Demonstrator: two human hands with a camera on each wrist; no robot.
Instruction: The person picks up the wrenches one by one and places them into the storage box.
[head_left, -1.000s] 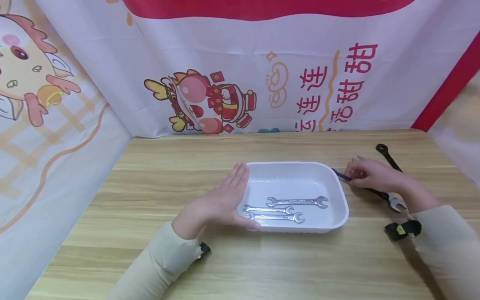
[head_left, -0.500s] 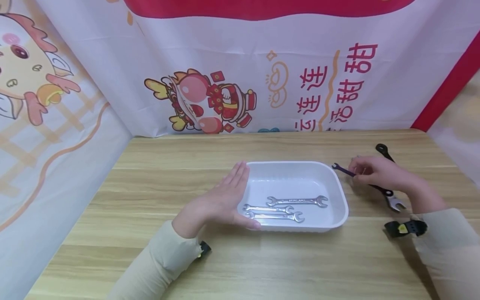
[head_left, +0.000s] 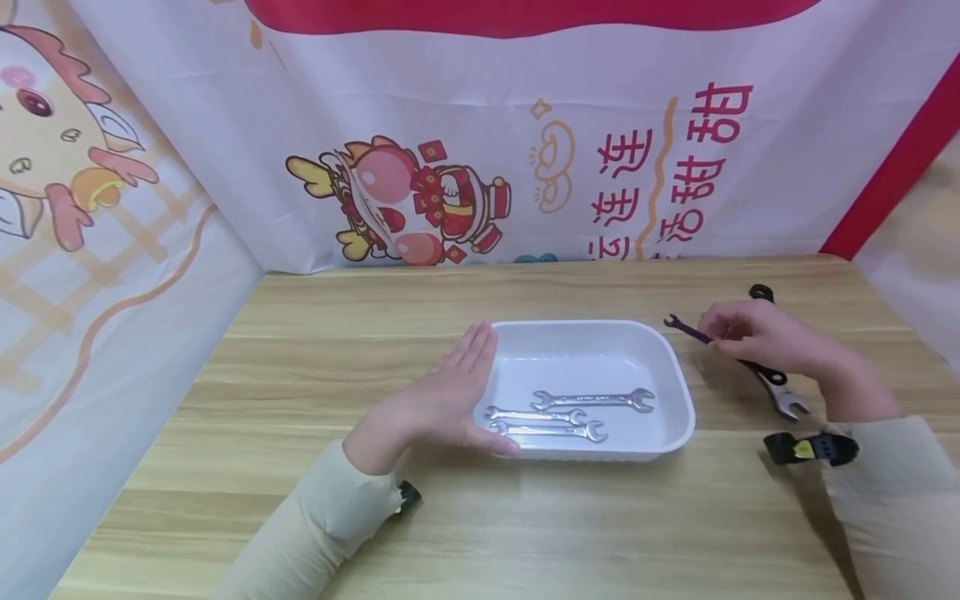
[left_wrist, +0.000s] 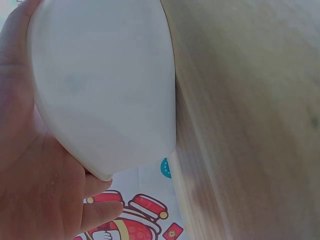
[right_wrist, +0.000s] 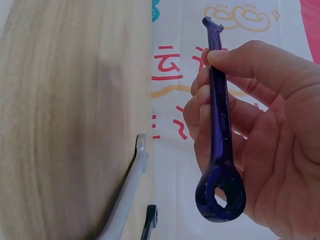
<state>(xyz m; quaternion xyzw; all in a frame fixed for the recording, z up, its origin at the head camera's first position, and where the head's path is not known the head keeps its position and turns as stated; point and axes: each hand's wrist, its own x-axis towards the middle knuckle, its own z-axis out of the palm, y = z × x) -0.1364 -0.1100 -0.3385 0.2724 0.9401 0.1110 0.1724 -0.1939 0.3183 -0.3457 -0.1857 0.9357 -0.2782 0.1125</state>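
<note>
At far left, a printed cloth [head_left: 67, 275] hangs down the side of the wood-grained bench [head_left: 585, 533]. Next comes the left hand [head_left: 438, 408], its grip spread: straight fingers lie against the left end of a white tray [head_left: 600, 456], with the thumb along the near rim.

The tray is a shallow rectangle with rounded corners. Inside, toward its near side, lie three shiny silver wrenches, open-ended at both ends: a thick one [head_left: 596, 401], a slim one [head_left: 528, 413] and another [head_left: 551, 432] nearest the rim.

Just right of the tray is the purple wrench [right_wrist: 220, 110], pinched between thumb and fingers in the grip of the right hand [head_left: 780, 337]. It is dark and glossy, almost black in places, with a small open end pointing toward the tray, a straight shank bearing marks too faint to read, and a rounded ring at the other end.

Beneath that hand lies a silver-grey wrench [head_left: 789, 403], partly hidden; beyond it shows the ring of a black wrench [head_left: 761, 292].
</note>
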